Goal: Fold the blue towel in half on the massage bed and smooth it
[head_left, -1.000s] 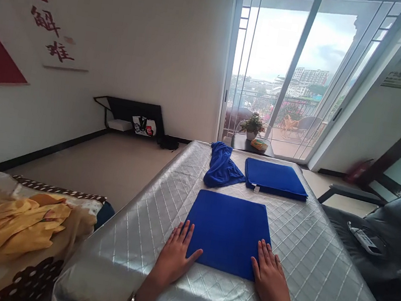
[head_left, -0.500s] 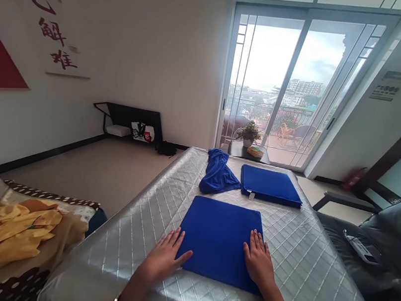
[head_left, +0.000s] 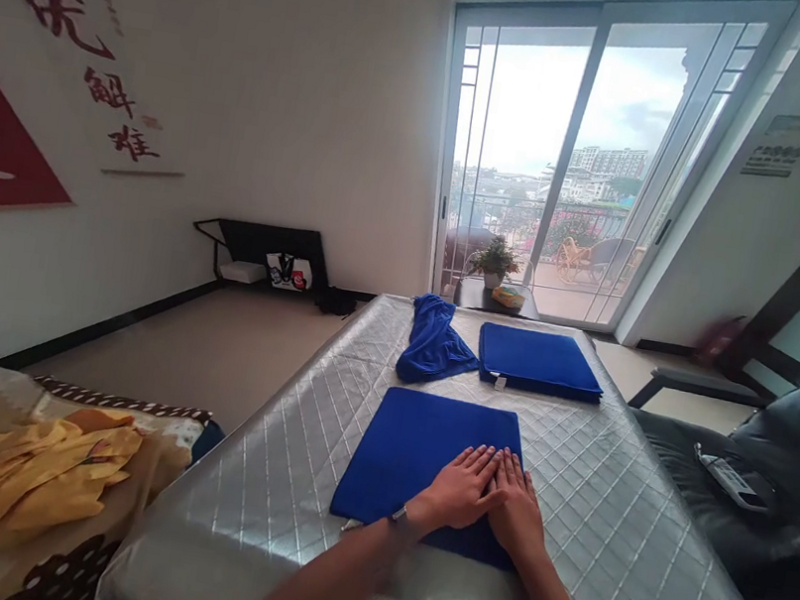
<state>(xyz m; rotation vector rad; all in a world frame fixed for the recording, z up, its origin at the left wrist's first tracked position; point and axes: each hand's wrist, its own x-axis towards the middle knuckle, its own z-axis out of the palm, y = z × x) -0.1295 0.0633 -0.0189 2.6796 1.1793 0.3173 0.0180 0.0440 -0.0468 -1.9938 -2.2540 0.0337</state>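
Note:
A folded blue towel [head_left: 409,442] lies flat on the silver quilted surface [head_left: 606,531] in front of me. My left hand [head_left: 458,489] and my right hand [head_left: 515,508] rest side by side on its near right part, fingers stretched out and flat, touching each other. A watch sits on my left wrist. Farther back lie a neat stack of folded blue towels [head_left: 537,361] and, to its left, a crumpled blue towel [head_left: 431,340].
A yellow and brown patterned cloth heap [head_left: 20,474] lies at the lower left. A dark leather chair [head_left: 776,497] with a remote [head_left: 730,477] stands on the right. Behind are a small table with a potted plant [head_left: 494,259] and glass balcony doors [head_left: 579,156].
My left hand slid from the towel's left edge across to the right, meeting my right hand, which shifted slightly inward. The view tilted a little.

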